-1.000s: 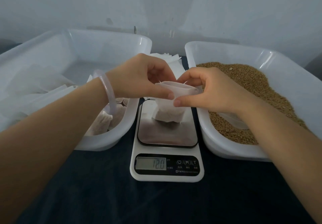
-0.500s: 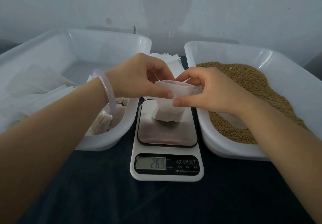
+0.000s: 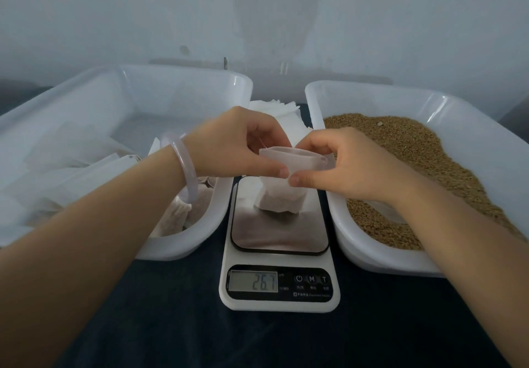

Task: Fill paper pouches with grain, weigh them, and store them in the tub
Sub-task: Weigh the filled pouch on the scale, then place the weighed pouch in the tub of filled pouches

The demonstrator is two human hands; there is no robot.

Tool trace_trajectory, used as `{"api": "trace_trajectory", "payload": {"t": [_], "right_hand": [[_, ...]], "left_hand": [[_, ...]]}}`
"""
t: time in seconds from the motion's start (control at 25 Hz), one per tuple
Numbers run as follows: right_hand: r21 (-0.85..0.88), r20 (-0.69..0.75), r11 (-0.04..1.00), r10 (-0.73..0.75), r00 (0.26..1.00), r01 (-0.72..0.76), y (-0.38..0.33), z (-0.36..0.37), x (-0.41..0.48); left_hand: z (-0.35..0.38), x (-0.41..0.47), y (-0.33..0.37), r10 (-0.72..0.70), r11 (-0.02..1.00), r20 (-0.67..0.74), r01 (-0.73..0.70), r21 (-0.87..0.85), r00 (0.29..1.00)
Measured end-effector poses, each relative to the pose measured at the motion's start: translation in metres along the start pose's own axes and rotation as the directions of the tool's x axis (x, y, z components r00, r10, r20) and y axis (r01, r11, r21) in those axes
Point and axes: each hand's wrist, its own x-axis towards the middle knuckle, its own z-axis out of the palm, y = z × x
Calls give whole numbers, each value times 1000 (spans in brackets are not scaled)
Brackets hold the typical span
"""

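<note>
Weighing step: left hand (image 3: pixel 229 144) and right hand (image 3: pixel 349 164) pinch the pouch (image 3: pixel 282 196) mouth, grip clamped on paper; pouch stands on scale (image 3: pixel 277 233) below the grip. Next likely: release for true reading, then tub (image 3: pixel 186 93) left of grip.

White object (image 3: pixel 385 214) half hidden under right wrist (image 3: pixel 412 196), left tub (image 3: pixel 86 87) cut by edge, scale (image 3: pixel 229 259) print unreadable

Your view's pretty dim and bluish, soft flat light, barely any shadows. There's a glare streak on the grain tub (image 3: pixel 437 107) wall, and the wide lens bows your edges.
</note>
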Motion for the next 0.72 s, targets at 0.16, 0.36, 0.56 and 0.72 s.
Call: {"api": "trace_trajectory", "payload": {"t": [0.16,0.36,0.56,0.72], "right_hand": [[4,-73,997,-82,994,82,-3,3,-2],[112,-238,975,-161,958,192,-10,4,-3],[123,-331,982,-98,939,146,-7,2,-3],[107,-294,988,-76,953,112,-10,2,-3]], "left_hand": [[4,-2,5,-31,976,45,20,218,999],[-1,-3,13,-104,979,-34,108,171,994],[-45,-4,3,-201,967,-620,253,-4,758],[-78,-13,-31,-375,852,-823,509,-124,427]]}}
